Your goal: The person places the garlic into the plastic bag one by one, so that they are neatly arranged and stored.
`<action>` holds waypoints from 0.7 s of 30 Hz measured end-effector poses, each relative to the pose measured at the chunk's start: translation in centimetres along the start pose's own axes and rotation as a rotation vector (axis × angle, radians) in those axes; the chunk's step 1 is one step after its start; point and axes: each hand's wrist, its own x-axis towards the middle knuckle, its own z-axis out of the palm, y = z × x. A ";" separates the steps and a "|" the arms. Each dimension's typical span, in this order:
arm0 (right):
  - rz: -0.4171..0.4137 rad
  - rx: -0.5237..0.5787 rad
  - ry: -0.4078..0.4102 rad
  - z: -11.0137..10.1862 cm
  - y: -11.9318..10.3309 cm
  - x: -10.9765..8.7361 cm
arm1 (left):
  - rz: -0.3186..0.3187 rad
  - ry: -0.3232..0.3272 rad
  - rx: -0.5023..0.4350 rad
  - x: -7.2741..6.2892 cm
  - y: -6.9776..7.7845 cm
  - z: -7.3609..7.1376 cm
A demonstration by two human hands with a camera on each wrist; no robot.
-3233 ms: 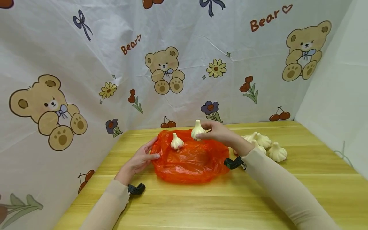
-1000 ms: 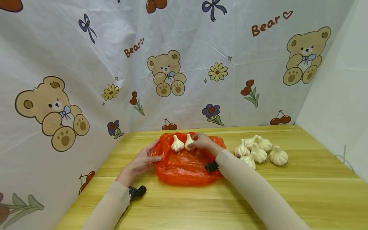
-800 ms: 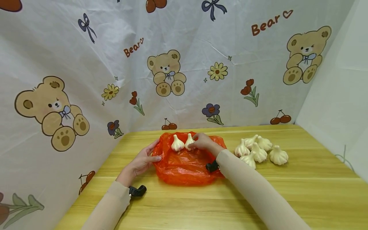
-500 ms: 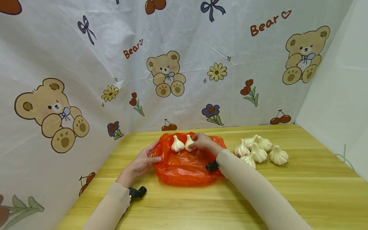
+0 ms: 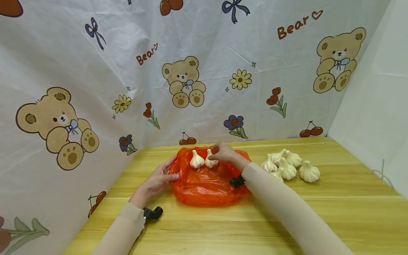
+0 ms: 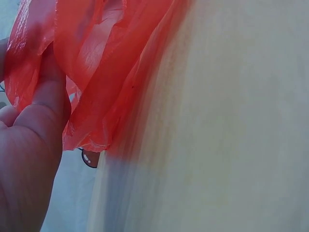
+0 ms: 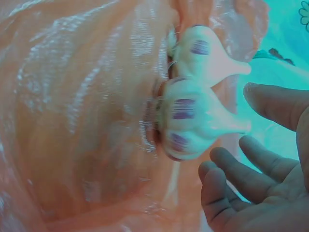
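Observation:
A red plastic bag lies spread on the table, its mouth facing up. My left hand pinches the bag's left edge between thumb and fingers; in the left wrist view the film folds over the fingers. Two garlic bulbs stand side by side inside the bag, a left bulb and a right bulb, stems up. Just behind the right bulb is my right hand. In the right wrist view its thumb and fingers are spread apart near the stem of the nearer bulb, holding nothing.
Several more garlic bulbs sit in a cluster right of the bag, partly behind the right sleeve. The wooden table meets a printed cloth at the back. A thin cord hangs at the right.
The right hand brought a second bulb into the bag beside the first. It has since let go of that bulb and lifted slightly. The left hand keeps its hold.

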 end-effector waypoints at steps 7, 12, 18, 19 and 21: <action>-0.056 0.023 -0.022 -1.2 -0.6 -0.7 | -0.004 0.004 0.008 0.1 -0.1 0.0; -0.076 0.018 -0.030 -2.0 -1.1 -1.1 | 0.000 -0.007 0.011 0.2 -0.1 0.0; -0.065 0.031 -0.026 -2.6 -1.9 -2.1 | 0.014 -0.019 0.006 0.3 -0.1 0.0; -0.068 0.032 -0.027 -2.6 -2.1 -2.3 | 0.011 -0.017 0.003 0.2 -0.1 0.0; -0.080 0.031 -0.028 -2.9 -2.4 -2.9 | 0.008 -0.017 0.005 0.2 -0.1 -0.1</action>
